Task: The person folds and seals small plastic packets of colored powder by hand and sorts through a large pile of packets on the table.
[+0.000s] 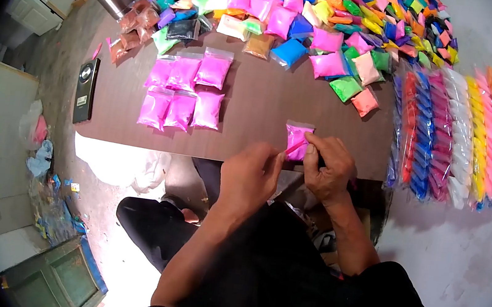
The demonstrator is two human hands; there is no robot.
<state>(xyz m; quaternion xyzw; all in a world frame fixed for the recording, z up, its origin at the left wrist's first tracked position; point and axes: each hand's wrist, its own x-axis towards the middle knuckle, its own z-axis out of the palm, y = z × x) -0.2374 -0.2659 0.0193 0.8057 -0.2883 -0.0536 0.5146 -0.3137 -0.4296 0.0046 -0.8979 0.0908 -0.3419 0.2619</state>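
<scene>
Pink packet (299, 140): held at the brown table's (251, 114) near edge
Right hand (329, 167): closed in a pinch on the packet
Left hand (250, 176): fingers curled (grip cannot be told)
Six pink pouches (184, 88): laid out in two rows

The single head-worn view looks forward and steeply down from above the lap.

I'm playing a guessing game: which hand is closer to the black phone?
The left hand. It is to the right of the black phone; the right hand is farther right, by the small pink bag.
</scene>
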